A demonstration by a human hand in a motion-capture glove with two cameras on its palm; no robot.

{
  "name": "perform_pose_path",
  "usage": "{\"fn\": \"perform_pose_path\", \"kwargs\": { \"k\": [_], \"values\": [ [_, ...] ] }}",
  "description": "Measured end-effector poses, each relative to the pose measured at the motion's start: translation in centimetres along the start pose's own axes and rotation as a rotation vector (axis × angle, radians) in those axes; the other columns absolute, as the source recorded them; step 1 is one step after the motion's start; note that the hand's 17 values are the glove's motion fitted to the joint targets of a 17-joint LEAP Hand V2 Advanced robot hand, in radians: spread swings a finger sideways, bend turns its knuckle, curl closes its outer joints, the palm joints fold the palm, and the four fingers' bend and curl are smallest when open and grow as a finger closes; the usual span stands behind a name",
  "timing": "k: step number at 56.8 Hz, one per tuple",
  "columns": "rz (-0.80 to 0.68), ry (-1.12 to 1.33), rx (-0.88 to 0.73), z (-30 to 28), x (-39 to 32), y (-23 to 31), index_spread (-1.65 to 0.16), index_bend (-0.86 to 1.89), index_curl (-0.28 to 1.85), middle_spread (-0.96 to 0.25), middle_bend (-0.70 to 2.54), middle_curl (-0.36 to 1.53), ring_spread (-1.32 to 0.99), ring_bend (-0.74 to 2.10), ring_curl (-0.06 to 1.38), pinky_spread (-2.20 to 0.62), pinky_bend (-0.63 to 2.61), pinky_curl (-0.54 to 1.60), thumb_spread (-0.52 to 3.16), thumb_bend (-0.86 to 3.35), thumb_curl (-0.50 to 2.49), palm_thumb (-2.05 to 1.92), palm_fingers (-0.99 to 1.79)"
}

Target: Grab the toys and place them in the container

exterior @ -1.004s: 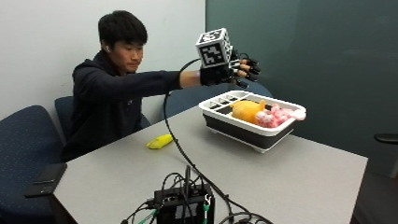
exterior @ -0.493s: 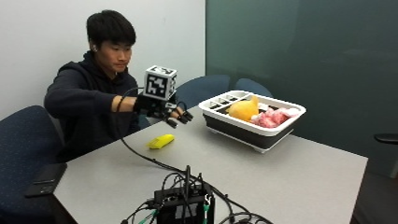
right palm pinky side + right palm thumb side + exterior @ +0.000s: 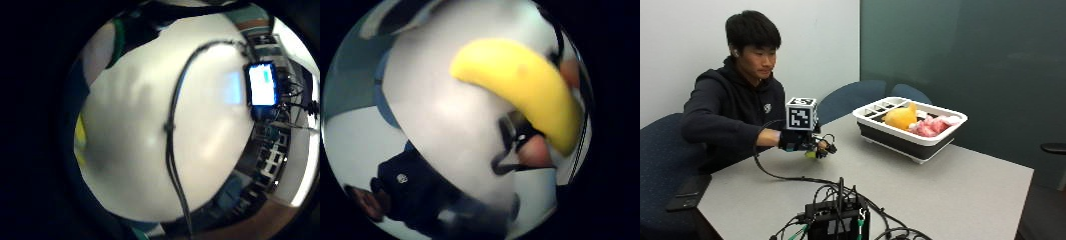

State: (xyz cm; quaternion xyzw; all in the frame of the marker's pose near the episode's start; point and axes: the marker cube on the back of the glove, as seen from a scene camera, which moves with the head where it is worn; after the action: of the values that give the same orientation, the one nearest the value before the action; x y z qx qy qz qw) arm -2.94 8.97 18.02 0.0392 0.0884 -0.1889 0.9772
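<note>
One yellow banana toy is seen close under the palm in the thumb-side palm view, lying on the grey worktop, with bare fingertips showing just beside its lower end. From the outside view the gloved right hand is lowered onto the worktop in front of the seated person, and only a small yellow patch of the toy is visible beneath it. The fingers are curled down around that patch, so the toy appears to be grasped, though contact on every side cannot be confirmed. In the little-finger-side palm view, a thin yellow sliver is seen at the edge of the pale worktop surface.

Well apart from the hand, toward the far side of the worktop, a white-rimmed container with dark walls is placed. Inside it an orange-yellow toy and a pink toy are lying side by side, touching. Slotted compartments are visible at the container's end nearer the wall.

At the near edge of the worktop a black electronics box with cables is set. Blue chairs are pushed up behind the worktop.
</note>
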Motion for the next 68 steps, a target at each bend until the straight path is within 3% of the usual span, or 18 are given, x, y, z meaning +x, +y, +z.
{"fn": "perform_pose_path", "kwargs": {
  "k": [5, 18, 24, 33, 40, 45, 48, 62, 68],
  "values": [
    [0.002, -0.115, 0.1, -2.3, -0.1, -1.3, -0.2, 0.94, 0.58, -0.08, 0.35, 0.3, -0.06, 0.17, 0.14, 0.03, 0.43, 0.25, 1.31, 0.21, 0.43, 0.43, 0.3],
    [0.02, -0.283, 0.271, -13.1, -2.0, -8.0, -0.13, 1.05, 0.69, -0.21, 0.54, 0.4, -0.21, 0.21, 0.17, 0.0, 0.32, 0.25, 1.26, 0.27, 0.53, 0.61, 0.41],
    [0.12, -0.357, 0.368, -18.2, -1.7, -12.7, -0.1, 1.03, 0.71, -0.24, 0.56, 0.42, -0.25, 0.22, 0.18, -0.01, 0.33, 0.27, 1.24, 0.26, 0.57, 0.64, 0.42],
    [0.269, -0.338, 0.44, -19.2, -5.0, -18.7, -0.09, 1.03, 0.73, -0.26, 0.56, 0.45, -0.3, 0.25, 0.2, -0.02, 0.36, 0.29, 1.2, 0.22, 0.6, 0.62, 0.43],
    [0.353, -0.308, 0.328, -17.1, -6.4, -21.7, -0.09, 0.96, 0.73, -0.22, 0.56, 0.46, -0.3, 0.32, 0.23, -0.02, 0.4, 0.3, 1.21, 0.15, 0.6, 0.53, 0.43],
    [0.375, -0.304, 0.227, -15.8, -6.1, -22.4, -0.1, 0.79, 0.7, -0.14, 0.34, 0.42, -0.22, 0.32, 0.25, 0.0, 0.59, 0.37, 1.29, 0.04, 0.51, 0.35, 0.13],
    [0.377, -0.323, 0.236, -15.6, -6.2, -22.4, -0.1, 0.62, 0.67, -0.09, 0.22, 0.39, -0.17, 0.34, 0.27, 0.01, 0.7, 0.41, 1.29, -0.02, 0.47, 0.26, -0.04],
    [0.385, -0.348, 0.317, -17.0, -3.8, -19.4, -0.18, 0.24, 0.49, 0.02, 0.09, 0.3, -0.06, 0.33, 0.26, 0.04, 0.85, 0.42, 1.25, -0.04, 0.37, 0.07, -0.17],
    [0.395, -0.359, 0.371, -17.5, -2.1, -16.9, -0.22, 0.2, 0.47, 0.04, 0.08, 0.26, -0.04, 0.3, 0.26, 0.04, 0.83, 0.41, 1.24, -0.03, 0.35, 0.03, -0.16]
  ]
}}
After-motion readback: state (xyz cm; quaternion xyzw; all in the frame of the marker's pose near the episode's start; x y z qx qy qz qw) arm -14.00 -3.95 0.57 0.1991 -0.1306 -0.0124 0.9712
